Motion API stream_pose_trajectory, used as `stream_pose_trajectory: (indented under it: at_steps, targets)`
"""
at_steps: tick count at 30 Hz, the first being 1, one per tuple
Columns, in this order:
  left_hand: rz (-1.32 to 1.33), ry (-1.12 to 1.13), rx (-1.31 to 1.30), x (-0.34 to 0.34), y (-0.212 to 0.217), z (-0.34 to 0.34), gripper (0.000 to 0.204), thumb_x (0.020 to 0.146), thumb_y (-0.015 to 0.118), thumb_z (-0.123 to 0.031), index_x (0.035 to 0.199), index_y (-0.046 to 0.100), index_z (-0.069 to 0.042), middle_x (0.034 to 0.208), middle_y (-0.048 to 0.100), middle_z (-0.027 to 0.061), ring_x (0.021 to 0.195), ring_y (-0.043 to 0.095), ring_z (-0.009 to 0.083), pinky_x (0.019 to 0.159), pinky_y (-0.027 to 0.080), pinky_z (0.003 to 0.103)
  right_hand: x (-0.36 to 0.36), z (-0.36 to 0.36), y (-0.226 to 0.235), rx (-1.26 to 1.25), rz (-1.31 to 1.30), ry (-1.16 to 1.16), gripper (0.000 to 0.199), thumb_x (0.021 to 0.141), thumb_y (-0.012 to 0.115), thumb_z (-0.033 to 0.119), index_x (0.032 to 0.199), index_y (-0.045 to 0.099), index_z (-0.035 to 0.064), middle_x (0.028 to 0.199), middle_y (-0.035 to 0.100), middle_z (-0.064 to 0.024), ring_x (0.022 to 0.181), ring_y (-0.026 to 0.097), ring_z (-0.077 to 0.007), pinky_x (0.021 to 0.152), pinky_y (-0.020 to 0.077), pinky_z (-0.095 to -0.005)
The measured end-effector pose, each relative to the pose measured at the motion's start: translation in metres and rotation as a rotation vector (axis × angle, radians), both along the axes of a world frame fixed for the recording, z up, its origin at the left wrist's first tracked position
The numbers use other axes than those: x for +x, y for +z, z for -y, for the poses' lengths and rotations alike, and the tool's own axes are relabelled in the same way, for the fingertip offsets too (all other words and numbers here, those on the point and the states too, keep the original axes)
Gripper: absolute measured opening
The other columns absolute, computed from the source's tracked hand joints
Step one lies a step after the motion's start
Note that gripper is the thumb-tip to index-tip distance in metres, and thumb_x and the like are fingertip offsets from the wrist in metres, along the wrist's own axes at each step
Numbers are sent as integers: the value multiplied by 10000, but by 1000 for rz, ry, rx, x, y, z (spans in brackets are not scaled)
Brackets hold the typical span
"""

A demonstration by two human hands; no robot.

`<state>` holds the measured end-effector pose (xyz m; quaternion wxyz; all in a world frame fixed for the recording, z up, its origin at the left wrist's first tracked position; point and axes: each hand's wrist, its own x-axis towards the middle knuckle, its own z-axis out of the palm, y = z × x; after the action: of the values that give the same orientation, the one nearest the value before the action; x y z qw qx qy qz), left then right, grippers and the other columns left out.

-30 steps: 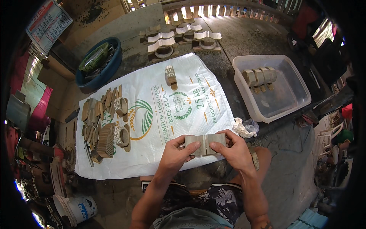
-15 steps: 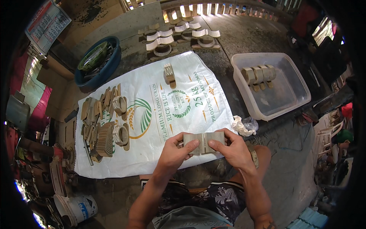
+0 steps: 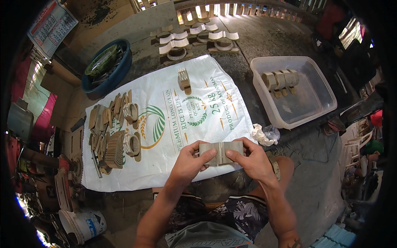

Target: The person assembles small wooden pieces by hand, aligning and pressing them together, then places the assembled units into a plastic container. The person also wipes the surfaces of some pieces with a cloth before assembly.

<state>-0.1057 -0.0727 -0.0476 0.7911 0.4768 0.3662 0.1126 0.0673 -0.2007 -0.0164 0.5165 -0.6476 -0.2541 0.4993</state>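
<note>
Just over the near edge of the white printed sack (image 3: pixel 163 120), I hold two grey-brown wooden pieces side by side, with a thin pale line between them. My left hand (image 3: pixel 185 164) is closed on the left wooden piece (image 3: pixel 210 146), its thumb flat on top. On the right wooden piece (image 3: pixel 235 146), my right hand (image 3: pixel 255 163) has the same grip, fingers behind and thumb on the face. Whether the pieces are fully separate or joined underneath, I cannot tell. Farther up the sack stands a small ridged wooden piece (image 3: pixel 183 75).
Several wooden slats (image 3: pixel 99 120) and ring-shaped pieces (image 3: pixel 132 144) lie on the sack's left. Wavy-topped wooden pieces (image 3: pixel 173 45) stand at the back. A clear plastic bin (image 3: pixel 304 113) holds wooden rings at right, crumpled plastic (image 3: pixel 271 135) beside it. A blue basin (image 3: pixel 93 89) sits far left.
Both hands keep the same grip on the wooden pieces. The view has shifted very slightly; otherwise nothing has visibly moved.
</note>
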Motion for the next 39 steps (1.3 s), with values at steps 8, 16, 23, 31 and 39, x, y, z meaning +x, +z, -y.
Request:
stream_pose_trajectory:
  at_steps: [8,16,23,31,39]
  targets:
    - [10,-10,-13,0,1,-1,294,976,719,-177,1149,628,43,904,626,47,668,510,65,571,429,217,0,0,-2,13,-15,-5,389,921,797,291,1137,665,-4,953,675,-32,854,585,-86,769,484,-257]
    - [31,-5,-7,1,-1,-2,325,950,754,-232,1115,661,32,826,635,21,647,511,57,564,410,207,0,1,-4,8,11,21,391,937,781,249,1157,624,-34,972,676,-68,868,612,-101,759,517,-264]
    - [28,-8,-23,1,-2,-3,312,951,754,-228,1104,663,28,827,635,22,638,507,58,561,408,208,0,1,-5,16,7,21,404,940,779,262,1161,621,-37,975,674,-69,871,609,-97,757,514,-260]
    - [28,-28,-30,1,-1,-5,273,965,734,-187,1095,643,34,852,626,39,648,509,63,559,419,216,-1,1,-3,-1,39,16,412,942,776,269,1165,619,-39,972,674,-68,874,607,-93,756,509,-257]
    - [34,-39,-22,2,1,-5,265,973,724,-173,1093,625,43,875,621,53,651,510,70,556,430,227,-3,2,-4,21,4,-4,412,934,784,280,1156,632,-32,951,673,-58,857,598,-90,753,499,-256]
